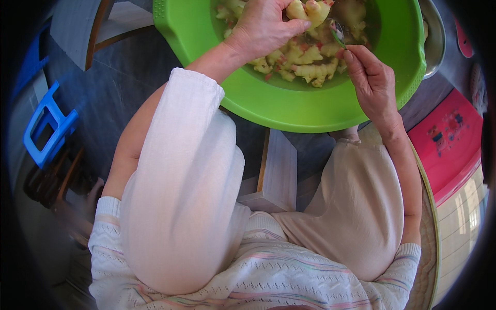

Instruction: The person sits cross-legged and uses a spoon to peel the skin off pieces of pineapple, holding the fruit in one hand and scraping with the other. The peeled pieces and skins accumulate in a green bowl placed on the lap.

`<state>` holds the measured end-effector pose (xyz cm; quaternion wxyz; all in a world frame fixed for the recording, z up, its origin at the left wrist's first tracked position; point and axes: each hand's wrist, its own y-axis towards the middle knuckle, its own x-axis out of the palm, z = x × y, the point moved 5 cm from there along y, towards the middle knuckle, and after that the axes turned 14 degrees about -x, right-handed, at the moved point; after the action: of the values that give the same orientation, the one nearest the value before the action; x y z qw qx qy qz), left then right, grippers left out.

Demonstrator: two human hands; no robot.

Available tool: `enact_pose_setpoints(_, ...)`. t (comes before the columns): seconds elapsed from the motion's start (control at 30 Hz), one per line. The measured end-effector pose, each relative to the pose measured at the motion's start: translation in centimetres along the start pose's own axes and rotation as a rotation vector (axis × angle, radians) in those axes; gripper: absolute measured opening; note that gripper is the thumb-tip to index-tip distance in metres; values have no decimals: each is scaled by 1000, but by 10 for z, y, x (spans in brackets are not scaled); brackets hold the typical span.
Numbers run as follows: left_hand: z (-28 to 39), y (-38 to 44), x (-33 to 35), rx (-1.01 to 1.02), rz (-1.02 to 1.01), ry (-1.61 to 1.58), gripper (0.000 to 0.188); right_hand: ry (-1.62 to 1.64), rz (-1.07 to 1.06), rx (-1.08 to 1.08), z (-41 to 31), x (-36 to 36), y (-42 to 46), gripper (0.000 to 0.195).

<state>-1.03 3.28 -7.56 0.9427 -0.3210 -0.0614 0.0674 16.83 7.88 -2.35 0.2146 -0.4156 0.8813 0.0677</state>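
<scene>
A piece of ginger root (pixel 316 13) with pinkish tips is in my left hand (pixel 263 29), held over a green plastic basin (pixel 302 112). My right hand (pixel 368 77) grips a small spoon (pixel 337 33) by its green handle, with the metal bowl just right of that piece. Below both hands, many knobbly ginger roots (pixel 316 71) lie in cloudy water inside the basin. Small reddish bits are among them. The far side of the basin is cut off by the top of the picture.
A metal bowl (pixel 436 38) stands partly behind the basin's right side. A pink stool or panel with cartoon figures (pixel 445 143) is at the right. Blue plastic furniture (pixel 48 126) lies at the left, and a grey wooden piece (pixel 279 170) is between my knees.
</scene>
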Motion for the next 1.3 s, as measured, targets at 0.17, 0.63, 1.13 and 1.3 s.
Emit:
enact_pose_setpoints(0.17,17,-9,5,-32,77,305,10,-169,-68,-83,-2,5,9,12)
enact_pose_setpoints(0.63,18,-15,16,204,222,668,14,-88,-93,53,8,25,18,16)
enact_pose_setpoints(1.13,29,-17,3,136,179,441,11,-124,-87,-18,-2,12,10,16)
enact_pose_setpoints(1.3,28,-16,6,128,186,539,10,-135,-136,21,3,17,16,19)
